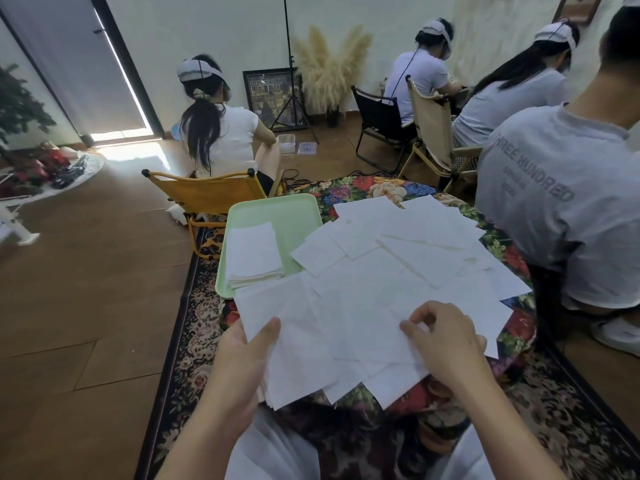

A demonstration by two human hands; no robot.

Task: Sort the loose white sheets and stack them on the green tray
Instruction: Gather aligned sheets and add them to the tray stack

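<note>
Several loose white sheets (408,258) lie spread and overlapping on a small table with a floral cloth (516,261). At the table's left stands the green tray (294,216) with a neat stack of white sheets (252,254) on it. My left hand (242,362) grips a bundle of white sheets (298,348) at its left edge, thumb on top, near the table's front. My right hand (446,337) has curled fingers that pinch the right part of the top sheet of that bundle.
A person in a grey T-shirt (568,209) sits close at the table's right. A yellow folding chair (207,195) with a seated person stands just behind the tray. Patterned rug (194,323) under the table, wooden floor to the left.
</note>
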